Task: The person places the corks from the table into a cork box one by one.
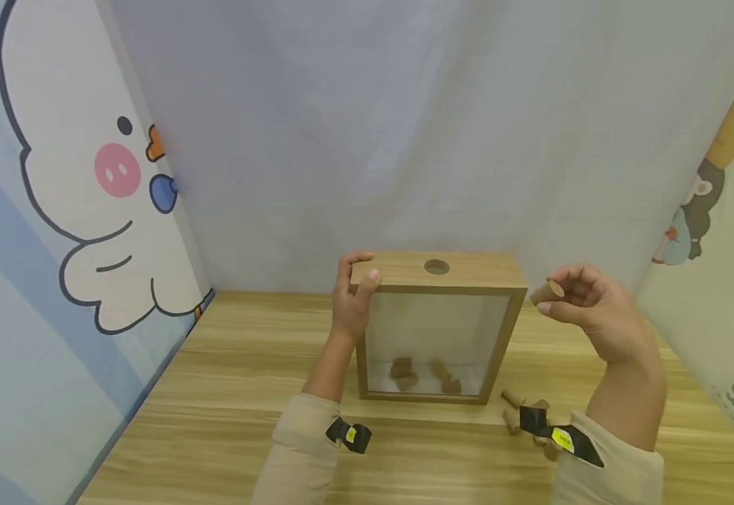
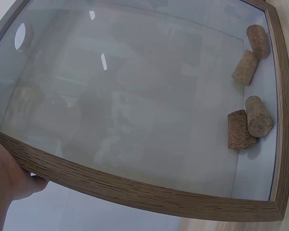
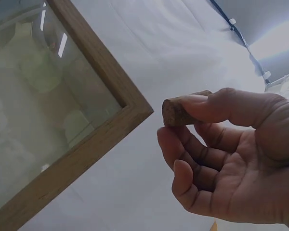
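a: entry one, box?
b: box (image 1: 483, 269), wood frame, clear front; upright on the worktop (image 1: 247, 365); one round hole (image 1: 436, 266) in the top.

a: contents?
b: corks (image 1: 451, 386), lying at the bottom inside, in two clusters; four show in the left wrist view.

a: entry two, left hand?
b: left hand (image 1: 353, 298), at the box's upper left corner. forearm reaching up from below, wrist roughly straight. fingers clamped on the corner: thumb (image 1: 369, 280) over the top's front edge, the others toward the back edge.

a: entry three, right hand?
b: right hand (image 1: 601, 315), raised to the right of the box, about level with its top. forearm steep, wrist bent so that the hand points left, toward the box. palm visible in the right wrist view.

a: its fingers?
b: thumb and fingertip pinched on one cork (image 1: 545, 292); the other fingers loosely curled, gripping nothing.

a: place of that cork?
b: in the air, tilted, near the box's upper right corner, not touching it.

a: loose stock?
b: loose corks (image 1: 511, 421), small heap on the worktop, right of the box; partly hidden by the right arm, count uncertain.

a: wear?
b: beige sleeves (image 1: 304, 435); black strap (image 1: 584, 443) with yellow label (image 1: 563, 440) at each wrist.
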`<state>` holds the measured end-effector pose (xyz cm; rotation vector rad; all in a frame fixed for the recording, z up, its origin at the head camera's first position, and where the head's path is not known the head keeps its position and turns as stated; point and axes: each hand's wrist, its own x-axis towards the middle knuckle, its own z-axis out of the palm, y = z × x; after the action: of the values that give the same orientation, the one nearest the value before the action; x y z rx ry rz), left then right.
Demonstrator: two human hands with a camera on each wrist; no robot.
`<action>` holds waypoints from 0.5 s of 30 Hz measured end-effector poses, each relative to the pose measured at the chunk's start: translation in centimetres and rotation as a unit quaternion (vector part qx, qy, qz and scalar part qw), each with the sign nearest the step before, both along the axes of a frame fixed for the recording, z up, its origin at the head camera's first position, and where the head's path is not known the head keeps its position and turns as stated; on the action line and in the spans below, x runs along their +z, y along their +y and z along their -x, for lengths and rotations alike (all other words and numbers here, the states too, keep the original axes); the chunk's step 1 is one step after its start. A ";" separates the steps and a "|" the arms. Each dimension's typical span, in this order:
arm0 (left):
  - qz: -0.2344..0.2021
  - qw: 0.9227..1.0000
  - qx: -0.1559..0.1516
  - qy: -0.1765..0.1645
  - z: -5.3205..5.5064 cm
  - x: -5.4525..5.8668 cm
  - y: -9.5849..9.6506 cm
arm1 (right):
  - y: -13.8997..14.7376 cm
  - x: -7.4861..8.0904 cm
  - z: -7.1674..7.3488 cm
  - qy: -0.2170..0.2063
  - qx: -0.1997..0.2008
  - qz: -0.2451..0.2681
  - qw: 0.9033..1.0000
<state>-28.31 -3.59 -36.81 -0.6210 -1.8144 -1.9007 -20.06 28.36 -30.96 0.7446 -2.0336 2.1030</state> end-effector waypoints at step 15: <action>0.006 1.000 0.012 0.012 -0.4 0.2 0.0 | -3.4 4.7 2.0 -0.006 -0.042 -0.147 0.988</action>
<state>-27.92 -3.60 -36.63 -0.6210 -1.8116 -1.8611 -22.02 24.95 -26.27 0.6709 -2.3674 1.7890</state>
